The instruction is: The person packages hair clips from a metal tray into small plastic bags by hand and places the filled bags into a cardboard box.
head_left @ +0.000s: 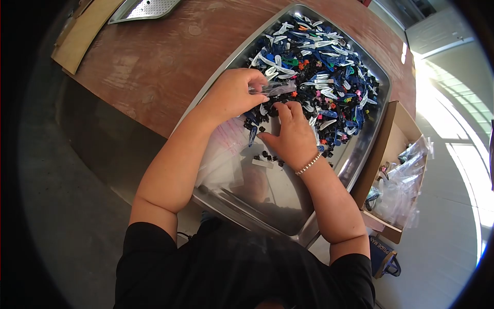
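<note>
A large metal tray holds a heap of hair clips, mostly black, blue and white, with small coloured flower pieces among them. My left hand pinches a small clear plastic bag above the heap's left side. My right hand, with a beaded bracelet at the wrist, rests at the heap's near edge. Its thumb is apart from its bent fingers, and the fingertips touch small black claw clips. Under my left forearm lies a stack of clear plastic bags. A few small black clips lie loose near a pale strip.
To the right of the tray stands a cardboard box with filled clear bags inside. The tray rests on a reddish wooden table. At the far left are another metal tray and a wooden board.
</note>
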